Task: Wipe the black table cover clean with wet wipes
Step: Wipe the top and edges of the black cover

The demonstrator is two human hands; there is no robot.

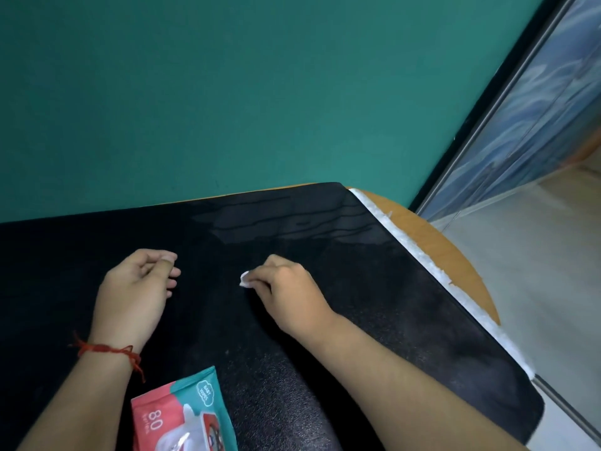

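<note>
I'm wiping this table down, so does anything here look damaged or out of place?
The black table cover has a ragged white frayed strip along its right edge, as if its backing is shredding. Streaky damp patches mark its far end. Otherwise nothing stands out.

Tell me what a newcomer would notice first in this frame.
Midway on the black table cover, the right hand pinches a small crumpled white wipe; the left hand lies beside it, loosely curled and empty. A red-and-teal baby wipes pack lies at the near edge.
</note>
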